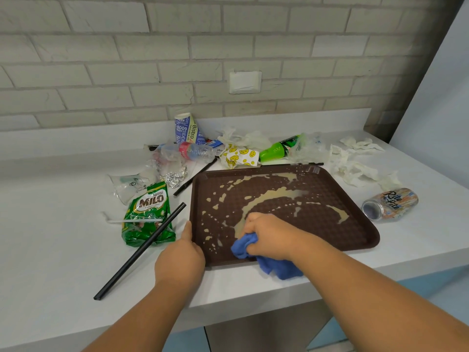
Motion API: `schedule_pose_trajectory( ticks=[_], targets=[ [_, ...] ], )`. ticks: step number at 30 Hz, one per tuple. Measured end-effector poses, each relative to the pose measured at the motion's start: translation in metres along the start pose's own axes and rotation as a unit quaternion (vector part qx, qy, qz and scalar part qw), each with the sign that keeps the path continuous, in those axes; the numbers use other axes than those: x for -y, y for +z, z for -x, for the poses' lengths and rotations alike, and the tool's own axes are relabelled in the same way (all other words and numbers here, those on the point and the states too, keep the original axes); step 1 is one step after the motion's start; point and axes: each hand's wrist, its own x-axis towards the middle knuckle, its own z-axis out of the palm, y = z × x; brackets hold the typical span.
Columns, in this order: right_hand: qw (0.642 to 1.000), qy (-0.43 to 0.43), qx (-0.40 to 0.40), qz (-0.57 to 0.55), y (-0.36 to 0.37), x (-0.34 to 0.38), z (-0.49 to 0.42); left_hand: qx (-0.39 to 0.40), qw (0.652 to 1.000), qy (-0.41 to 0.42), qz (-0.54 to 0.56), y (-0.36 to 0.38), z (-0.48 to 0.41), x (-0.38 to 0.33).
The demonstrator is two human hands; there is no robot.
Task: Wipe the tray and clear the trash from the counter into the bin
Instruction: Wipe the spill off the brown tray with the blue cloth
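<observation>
The white counter [63,250] spreads out under both hands. On it, beneath the right fingers, lies the brown tray [330,224], its near edge at the counter's front. A pale spill [266,196] arcs across the tray just beyond the right knuckles, with splashes between the two hands.

The right hand [269,235] is closed tight round a bunched blue cloth [242,246], pressing it onto the near part of the tray; the cloth's loose end trails back under the wrist and over the tray's near rim. The left hand [181,255] grips the tray's near left corner, thumb stretched along the outside of the left rim, the other fingers curled over the edge.

Just left of the left thumb lies a green Milo pack [148,214], with a long black straw [142,250] slanting across it. Well beyond the fingertips, against the wall, the trash is heaped: crumpled tissues [355,168], a green bottle [279,148], a clear bottle [195,151], a paper cup [185,128], a smiley-print wrapper [239,156] and a foil ball [173,177]. Far right of the right hand, a crushed can [390,204] lies on its side beside the tray.
</observation>
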Motion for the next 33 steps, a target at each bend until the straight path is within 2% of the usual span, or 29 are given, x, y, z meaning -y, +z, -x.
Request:
schedule_pose_trajectory(
  ticks=[5,11,14,17,20,22,24,26,28,31,33],
  targets=[
    [0.994,0.094,-0.025,-0.042,-0.020,-0.042,0.018,0.001,1.000,0.004,-0.001,0.001,0.000,0.001],
    [0.999,0.004,-0.016,-0.044,0.001,-0.016,0.008,0.001,1.000,0.008,-0.007,0.001,-0.001,0.002],
    [0.998,0.028,-0.014,-0.053,-0.010,-0.038,0.020,0.003,1.000,0.007,-0.007,0.000,-0.001,0.001],
    [0.992,0.097,-0.063,-0.054,-0.027,-0.076,0.042,0.003,1.000,0.012,-0.004,0.001,0.000,0.002],
    [0.973,0.167,-0.153,-0.037,-0.029,-0.100,0.051,0.007,1.000,0.010,-0.005,0.001,-0.001,0.002],
    [0.975,0.146,-0.166,-0.002,-0.018,-0.093,0.046,0.006,1.000,0.011,-0.005,0.002,-0.001,0.003],
    [0.990,0.076,-0.120,-0.014,-0.008,-0.080,0.041,0.005,1.000,0.012,-0.006,0.002,-0.002,0.004],
    [0.993,0.060,-0.086,-0.048,-0.011,-0.079,0.038,0.005,1.000,0.011,-0.008,0.002,-0.002,0.003],
    [0.985,0.116,-0.122,-0.022,-0.018,-0.090,0.033,0.008,1.000,0.011,-0.010,0.001,-0.002,0.002],
    [0.951,0.228,-0.196,0.065,-0.014,-0.096,0.028,0.007,1.000,0.014,-0.013,0.001,-0.001,0.002],
    [0.964,0.184,-0.185,0.050,-0.005,-0.089,0.023,0.006,1.000,0.015,-0.012,0.000,-0.001,0.003]
  ],
)
